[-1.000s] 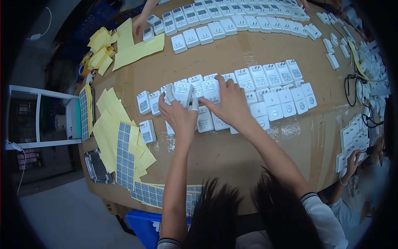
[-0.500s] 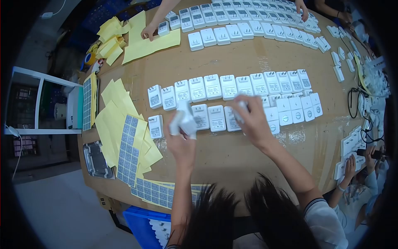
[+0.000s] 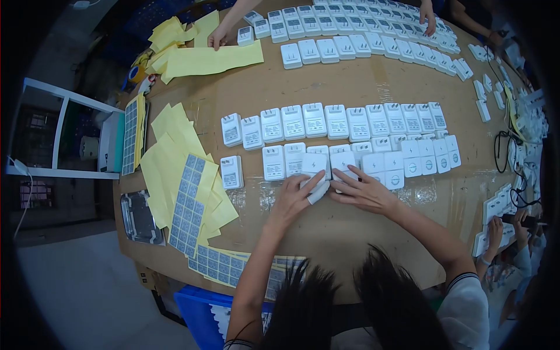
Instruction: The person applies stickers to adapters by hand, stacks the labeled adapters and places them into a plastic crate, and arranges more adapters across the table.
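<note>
Both hands are at the front row of white plug-in devices on the brown table. My left hand has its fingers closed round a white device, lightning mark upward, with another white piece under the fingers. Beside it, my right hand rests spread fingers on a second white device with the same mark. More lightning-marked devices lie to the right. Behind stands a row of devices with printed labels and prongs showing. One labelled device lies apart at the left.
Yellow backing sheets and grey label sheets cover the table's left side. A metal tray lies at the left edge. Another person's hand touches yellow paper at the back, near further rows of devices. People's hands show at the right.
My left hand has moved right and lowered its device into the front row. My right hand has come down flat over another device. At the back, the other person's yellow paper has shifted.
</note>
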Tool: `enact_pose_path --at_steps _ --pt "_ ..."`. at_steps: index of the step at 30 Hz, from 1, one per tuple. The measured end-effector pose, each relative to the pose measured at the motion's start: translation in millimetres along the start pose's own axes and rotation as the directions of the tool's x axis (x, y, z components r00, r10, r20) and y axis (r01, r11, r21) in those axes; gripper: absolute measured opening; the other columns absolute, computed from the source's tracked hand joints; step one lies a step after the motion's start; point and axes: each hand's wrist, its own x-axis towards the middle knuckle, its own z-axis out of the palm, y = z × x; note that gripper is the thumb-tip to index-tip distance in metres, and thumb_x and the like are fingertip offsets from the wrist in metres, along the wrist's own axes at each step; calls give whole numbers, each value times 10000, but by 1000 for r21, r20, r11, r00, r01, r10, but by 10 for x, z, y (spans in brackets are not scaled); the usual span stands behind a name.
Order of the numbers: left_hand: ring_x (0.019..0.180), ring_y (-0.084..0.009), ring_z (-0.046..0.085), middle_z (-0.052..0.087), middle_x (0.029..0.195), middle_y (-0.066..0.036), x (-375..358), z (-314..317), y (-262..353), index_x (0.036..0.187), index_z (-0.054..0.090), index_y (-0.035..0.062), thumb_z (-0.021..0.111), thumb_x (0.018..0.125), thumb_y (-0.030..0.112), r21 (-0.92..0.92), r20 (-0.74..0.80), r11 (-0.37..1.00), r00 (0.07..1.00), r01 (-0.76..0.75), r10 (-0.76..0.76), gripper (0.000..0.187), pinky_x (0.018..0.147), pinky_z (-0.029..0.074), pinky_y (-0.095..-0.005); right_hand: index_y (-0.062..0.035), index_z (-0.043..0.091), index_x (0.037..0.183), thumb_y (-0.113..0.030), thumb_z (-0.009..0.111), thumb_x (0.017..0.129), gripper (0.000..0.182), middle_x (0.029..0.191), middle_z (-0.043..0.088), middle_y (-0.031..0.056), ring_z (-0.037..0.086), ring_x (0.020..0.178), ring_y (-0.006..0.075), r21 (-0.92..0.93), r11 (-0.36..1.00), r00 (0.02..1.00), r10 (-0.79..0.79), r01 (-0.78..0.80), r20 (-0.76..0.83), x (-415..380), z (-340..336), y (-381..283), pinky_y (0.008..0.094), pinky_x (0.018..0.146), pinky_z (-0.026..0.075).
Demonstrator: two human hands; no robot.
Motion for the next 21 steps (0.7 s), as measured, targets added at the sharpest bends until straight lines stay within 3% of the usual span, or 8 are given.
enact_pose_path --at_steps 4,5,8,11,14,15,18,21 --pt "1312 -342 532 515 1514 -28 -29 -110 86 1300 639 160 626 794 -104 -120 -51 989 994 88 -95 571 1088 466 -475 -242 436 1466 -270 732 848 686 1604 335 99 281 1524 292 215 964 978 183 -158 -102 -161 -273 -53 520 1248 219" --pt "1392 -343 459 486 1535 -74 -127 -106 36 1372 581 121 638 829 -93 -4 -93 994 990 109 -109 587 1141 399 -499 -241 443 1465 -262 742 840 693 1613 323 111 280 1524 297 257 937 945 285 -238 -161 -230 -297 -105 526 1248 213" --pt "1389 -379 430 487 1491 -176 -178 -360 16 1468 471 94 706 839 -15 -22 -487 787 681 617 -547 680 1155 360 -498 -205 421 1512 -312 769 825 777 1633 290 149 277 1521 316 274 854 875 478 -442 -78 -332 -219 -170 550 1252 191" --pt "1356 -409 428 501 1412 -241 -369 -427 -390 1516 382 72 764 829 54 148 -542 526 514 837 -665 787 1140 351 -489 -134 326 1575 -375 761 792 928 1639 281 142 269 1521 309 150 845 858 509 -513 66 -317 -58 -147 533 1261 196" --pt "1279 -420 475 534 1324 -251 -524 -471 -679 1499 382 56 768 825 50 -91 -312 458 411 884 -856 777 1087 389 -493 -106 308 1578 -351 773 782 954 1642 282 136 260 1526 292 158 835 849 525 -527 56 -224 -60 -27 517 1264 201" --pt "1194 -395 533 545 1301 -240 -529 -514 -683 1468 404 43 760 821 55 -99 -330 502 447 859 -832 739 1028 437 -476 -90 295 1581 -382 766 773 979 1649 266 137 236 1535 280 131 841 851 521 -525 64 -181 -109 28 529 1268 185" --pt "1106 -403 535 552 1205 -233 -543 -633 -548 1448 433 41 741 820 75 -234 -391 456 346 859 -853 701 985 460 -460 -82 291 1581 -451 740 811 965 1652 254 150 207 1544 304 146 838 848 505 -526 160 -82 -383 70 539 1273 146" --pt "1131 -413 554 535 1256 -248 -607 -914 -340 1450 429 37 719 807 90 -347 -282 406 318 845 -905 707 990 475 -450 -113 292 1588 -508 702 859 925 1651 251 161 178 1549 338 292 798 847 519 -527 111 2 -561 -28 561 1271 103"
